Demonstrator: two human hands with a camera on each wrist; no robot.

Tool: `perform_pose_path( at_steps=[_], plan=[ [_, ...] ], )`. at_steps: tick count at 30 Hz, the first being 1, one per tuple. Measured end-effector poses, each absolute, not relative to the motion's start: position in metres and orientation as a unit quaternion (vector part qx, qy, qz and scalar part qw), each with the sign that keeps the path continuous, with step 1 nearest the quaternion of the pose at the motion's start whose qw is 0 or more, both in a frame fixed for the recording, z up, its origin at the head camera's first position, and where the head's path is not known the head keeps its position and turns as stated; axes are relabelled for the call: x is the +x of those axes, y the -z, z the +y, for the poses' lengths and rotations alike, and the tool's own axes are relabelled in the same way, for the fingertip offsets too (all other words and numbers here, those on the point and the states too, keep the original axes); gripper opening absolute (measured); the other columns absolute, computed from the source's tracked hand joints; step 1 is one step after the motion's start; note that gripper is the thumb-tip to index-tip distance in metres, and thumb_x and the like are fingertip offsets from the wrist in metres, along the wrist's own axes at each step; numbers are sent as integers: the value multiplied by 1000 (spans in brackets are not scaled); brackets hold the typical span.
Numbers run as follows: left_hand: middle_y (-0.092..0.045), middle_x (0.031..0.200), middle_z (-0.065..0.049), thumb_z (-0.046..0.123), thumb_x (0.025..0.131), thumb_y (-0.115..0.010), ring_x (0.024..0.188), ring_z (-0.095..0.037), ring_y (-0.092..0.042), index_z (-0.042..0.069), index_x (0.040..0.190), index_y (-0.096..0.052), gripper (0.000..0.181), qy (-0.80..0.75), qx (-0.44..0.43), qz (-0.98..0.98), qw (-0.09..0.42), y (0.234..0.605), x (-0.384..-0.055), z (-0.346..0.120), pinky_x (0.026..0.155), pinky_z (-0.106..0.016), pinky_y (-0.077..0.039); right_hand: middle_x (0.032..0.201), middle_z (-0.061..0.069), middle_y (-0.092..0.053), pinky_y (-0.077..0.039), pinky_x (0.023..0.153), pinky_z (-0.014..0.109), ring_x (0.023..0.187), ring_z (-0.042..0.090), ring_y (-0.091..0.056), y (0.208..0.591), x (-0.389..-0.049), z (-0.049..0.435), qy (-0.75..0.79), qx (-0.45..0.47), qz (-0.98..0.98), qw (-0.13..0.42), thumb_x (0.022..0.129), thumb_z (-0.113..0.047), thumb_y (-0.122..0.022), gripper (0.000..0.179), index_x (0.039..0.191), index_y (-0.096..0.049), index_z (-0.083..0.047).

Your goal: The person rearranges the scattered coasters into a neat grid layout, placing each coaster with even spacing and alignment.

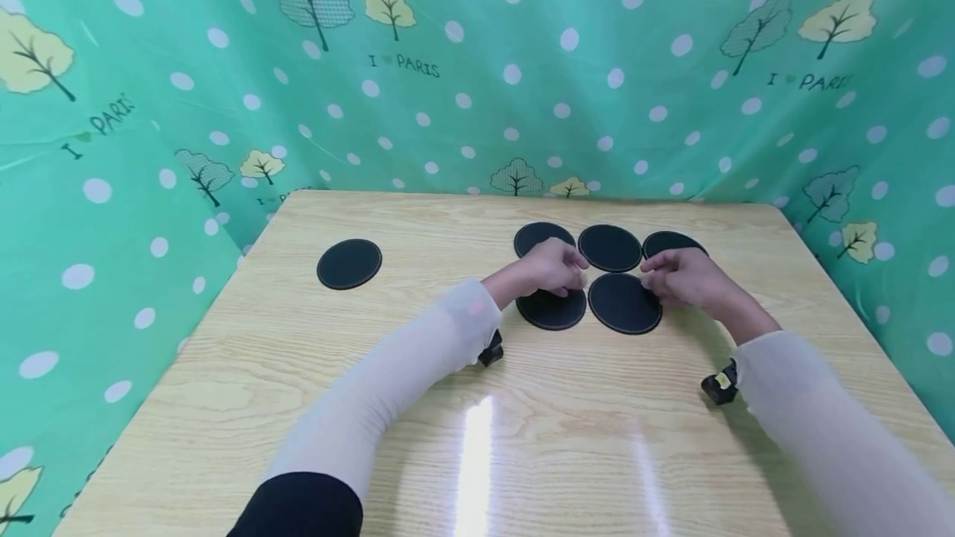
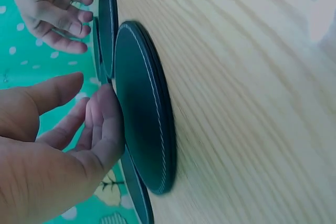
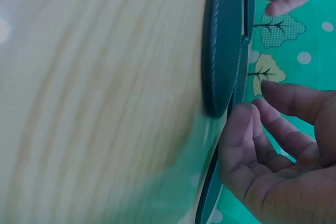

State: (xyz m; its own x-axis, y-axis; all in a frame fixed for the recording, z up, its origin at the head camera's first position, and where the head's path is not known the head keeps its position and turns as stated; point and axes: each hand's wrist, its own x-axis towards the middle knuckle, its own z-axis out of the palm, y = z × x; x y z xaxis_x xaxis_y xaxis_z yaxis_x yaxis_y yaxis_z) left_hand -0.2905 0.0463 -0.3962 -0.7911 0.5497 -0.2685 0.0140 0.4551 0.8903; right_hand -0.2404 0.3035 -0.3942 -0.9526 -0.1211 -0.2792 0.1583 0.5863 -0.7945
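Round black coasters with pale stitched rims lie grouped on the table. My left hand hovers over or touches the front left coaster, partly covering it and the back left coaster. In the left wrist view its loosely bent fingers lie against the coaster face, pinching nothing. My right hand is at the right edge of the front right coaster, partly hiding the back right coaster. Its relaxed fingers hold nothing; contact is unclear. Between the back ones sits another coaster.
A lone black coaster lies at the table's left. The pale wooden table meets a green patterned curtain at the back and sides. A small black device is strapped at the right wrist, another at the left.
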Motion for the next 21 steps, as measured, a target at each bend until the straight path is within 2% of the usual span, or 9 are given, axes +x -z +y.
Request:
perform_pose_path(
  at_steps=[5,12,16,19,21],
  plan=[
    [-68,92,-4,7,98,-68,81,-15,-63,-1,129,-66,32,-485,172,817,262,399,-298,20,69,-28,-61,119,22,-64,-61,84,38,105,29,-63,391,-247,284,462,8,875,146,104,-12,-57,36,135,-54,7],
    [-61,91,-7,8,100,-65,74,-18,-54,-5,133,-61,36,-511,151,803,266,400,-309,-29,69,-31,-56,127,24,-62,-61,87,40,108,35,-62,390,-258,248,465,-14,871,156,106,-16,-58,36,134,-57,6],
    [-63,97,-7,9,100,-66,79,-19,-58,-4,133,-62,36,-509,122,812,256,398,-310,-56,74,-34,-59,119,20,-63,-61,84,39,102,32,-62,389,-265,227,472,-25,866,161,105,-18,-59,35,132,-58,5],
    [-65,103,-10,11,101,-66,83,-21,-60,-2,133,-62,35,-502,102,823,245,395,-310,-75,77,-36,-60,107,16,-60,-60,80,37,93,28,-59,389,-269,210,487,-35,858,162,105,-17,-59,34,131,-59,5],
    [-64,106,-11,13,101,-66,84,-21,-60,-1,132,-63,34,-498,90,830,237,393,-311,-89,78,-36,-60,105,15,-60,-60,79,36,92,28,-59,388,-270,199,489,-44,857,161,106,-17,-59,33,130,-60,5]
  ],
)
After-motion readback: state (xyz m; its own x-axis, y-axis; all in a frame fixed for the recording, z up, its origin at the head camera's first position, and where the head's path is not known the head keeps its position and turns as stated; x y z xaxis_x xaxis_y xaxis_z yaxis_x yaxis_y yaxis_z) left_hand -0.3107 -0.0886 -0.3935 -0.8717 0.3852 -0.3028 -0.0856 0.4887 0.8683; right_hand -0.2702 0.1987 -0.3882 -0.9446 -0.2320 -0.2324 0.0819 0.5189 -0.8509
